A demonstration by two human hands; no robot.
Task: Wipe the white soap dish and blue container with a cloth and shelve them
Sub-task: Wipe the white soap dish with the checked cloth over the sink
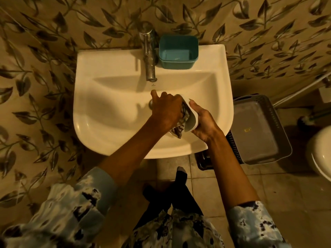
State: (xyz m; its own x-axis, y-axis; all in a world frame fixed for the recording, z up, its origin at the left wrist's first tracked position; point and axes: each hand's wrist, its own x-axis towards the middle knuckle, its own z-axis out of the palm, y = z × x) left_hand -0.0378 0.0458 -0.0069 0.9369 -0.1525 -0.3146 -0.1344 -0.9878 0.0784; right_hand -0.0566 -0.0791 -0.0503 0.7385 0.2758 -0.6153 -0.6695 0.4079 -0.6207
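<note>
While held over sink (pixel 107 122), R hand (pixel 204 122) grips soap dish (pixel 192 120), L hand (pixel 166 111) clenches cloth (pixel 180 128) vs it

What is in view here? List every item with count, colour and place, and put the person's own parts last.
sink: one, white, centre, against the wall
tap: one, metal, back rim of the sink
blue container: one, blue-green, back rim, right of the tap
white soap dish: one, white, held tilted over the basin
cloth: one, patterned dark and light, pressed into the dish
basket: one, grey, right of the sink, lower down
toilet: one, white, right edge, partly seen
wall tiles: leaf pattern, brown
left hand: one, holds the cloth
right hand: one, holds the dish
sleeves: two, pale blue with dark blotches
</note>
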